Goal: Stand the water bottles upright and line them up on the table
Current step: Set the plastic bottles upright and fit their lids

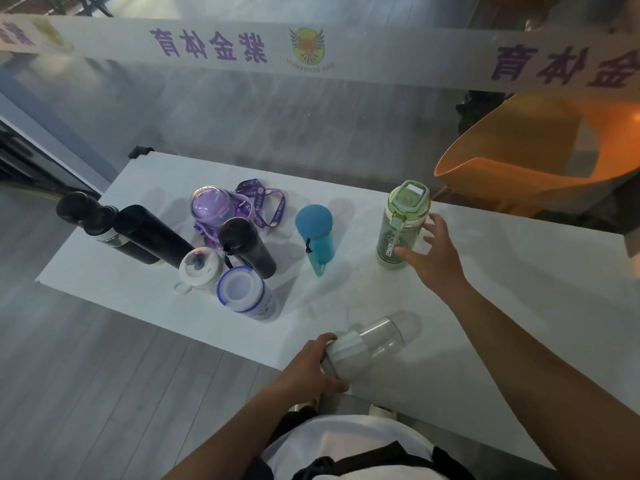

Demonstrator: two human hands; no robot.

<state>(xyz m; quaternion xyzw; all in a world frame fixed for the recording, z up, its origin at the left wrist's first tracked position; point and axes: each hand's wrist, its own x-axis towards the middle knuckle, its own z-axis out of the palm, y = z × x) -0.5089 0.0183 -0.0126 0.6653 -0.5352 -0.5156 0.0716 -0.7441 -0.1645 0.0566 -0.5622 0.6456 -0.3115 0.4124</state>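
A green bottle (401, 226) stands upright at the table's far right side. My right hand (433, 254) is beside it, fingers spread around its lower right, thumb touching or nearly touching it. My left hand (313, 367) grips the white lid end of a clear bottle (370, 341) lying on its side near the table's front edge. Upright on the left stand two black bottles (86, 216) (149, 233), a purple bottle (211, 209) with a lanyard, another black bottle (246, 245), a white bottle (201, 271), a blue-rimmed white bottle (246, 294) and a teal bottle (317, 237).
The white table (502, 323) reaches from far left to near right. An orange chair (540, 161) stands behind its far right edge. A glass wall with a white printed band (242, 46) lies beyond. Grey wooden floor (86, 375) is at left.
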